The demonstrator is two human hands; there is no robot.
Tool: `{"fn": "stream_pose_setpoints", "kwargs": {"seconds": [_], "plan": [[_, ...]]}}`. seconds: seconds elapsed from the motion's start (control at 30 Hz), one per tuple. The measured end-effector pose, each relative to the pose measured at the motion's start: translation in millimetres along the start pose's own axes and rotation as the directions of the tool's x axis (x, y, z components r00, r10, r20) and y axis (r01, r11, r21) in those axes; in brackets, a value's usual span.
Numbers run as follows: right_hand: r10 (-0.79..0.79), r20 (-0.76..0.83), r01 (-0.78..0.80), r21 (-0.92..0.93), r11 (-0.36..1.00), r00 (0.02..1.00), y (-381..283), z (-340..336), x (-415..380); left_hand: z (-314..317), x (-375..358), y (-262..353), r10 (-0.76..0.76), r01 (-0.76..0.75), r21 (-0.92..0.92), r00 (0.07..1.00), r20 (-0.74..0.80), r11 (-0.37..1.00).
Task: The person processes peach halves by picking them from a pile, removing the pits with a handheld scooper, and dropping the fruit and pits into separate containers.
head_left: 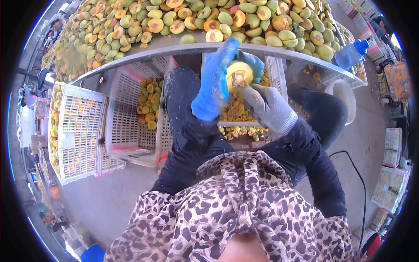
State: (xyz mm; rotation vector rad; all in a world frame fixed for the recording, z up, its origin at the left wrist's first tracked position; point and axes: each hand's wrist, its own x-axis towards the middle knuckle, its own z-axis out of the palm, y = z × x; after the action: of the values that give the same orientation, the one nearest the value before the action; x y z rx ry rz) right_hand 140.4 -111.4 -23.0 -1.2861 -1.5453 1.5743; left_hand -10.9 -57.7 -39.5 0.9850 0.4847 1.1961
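My left hand [212, 85], in a blue glove, is closed around a halved peach [239, 75]. The cut face is turned up, with a brown, stone-like centre showing. Against the lower right edge of the peach, my right hand [271, 107] in a grey glove has its fingers curled together. Whatever those fingers grip, if anything, is hidden by the glove. Below both hands, a crate [276, 74] between my knees holds small yellow-orange pieces [238, 111].
Many halved peaches [155, 25] are heaped on the metal-edged table [163, 50] ahead. A blue-capped bottle [348, 56] stands at its right. Plastic crates [83, 131] with fruit are on my left, a white bucket [350, 102] by my right knee. A black cable [363, 187] lies on the floor.
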Motion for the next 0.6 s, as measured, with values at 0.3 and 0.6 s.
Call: {"fn": "stream_pose_setpoints", "kwargs": {"seconds": [0.3,0.6], "plan": [[0.297,0.194,-0.322,0.112,0.940,0.935,-16.6,-16.5,-17.1,-23.2,7.1,-20.2,0.344,-0.520,0.673,0.854,0.390,0.526],[0.371,0.479,-0.570,0.385,0.726,0.796,-2.9,-27.4,-17.0,-19.0,12.6,-38.4,0.053,-0.105,0.233,0.974,0.220,0.967]]}}
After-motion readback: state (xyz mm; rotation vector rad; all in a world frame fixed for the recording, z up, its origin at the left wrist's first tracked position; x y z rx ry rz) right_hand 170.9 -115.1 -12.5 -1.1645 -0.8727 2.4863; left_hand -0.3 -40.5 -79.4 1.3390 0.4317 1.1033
